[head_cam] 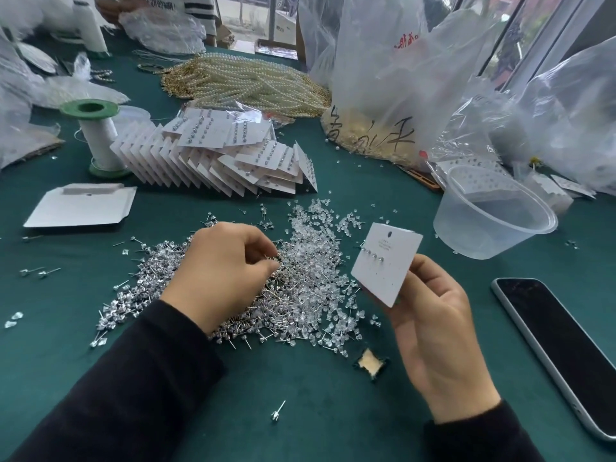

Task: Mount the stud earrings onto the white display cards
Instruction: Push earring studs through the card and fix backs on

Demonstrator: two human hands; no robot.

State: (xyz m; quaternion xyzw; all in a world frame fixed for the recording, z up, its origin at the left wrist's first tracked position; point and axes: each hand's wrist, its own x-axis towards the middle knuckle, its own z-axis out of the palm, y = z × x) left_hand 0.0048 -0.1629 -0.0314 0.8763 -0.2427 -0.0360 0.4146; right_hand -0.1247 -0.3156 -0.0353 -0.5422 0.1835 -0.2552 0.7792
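Observation:
My right hand (436,331) holds a white display card (386,261) upright by its lower right edge; a short row of studs sits across its middle. My left hand (223,265) hovers over the pile of loose stud earrings (160,275) on the green cloth, thumb and fingertips pinched together at the pile's top; whether a stud is between them I cannot tell. Clear plastic earring backs (320,248) lie heaped to the right of the studs. A fanned stack of filled cards (213,155) lies behind the pile.
A clear plastic tub (493,215) stands at the right, a phone (560,345) lies face up near the right edge. A white spool with green ends (100,138), a flat white box (83,205), pearl strands (246,81) and plastic bags (393,78) fill the back.

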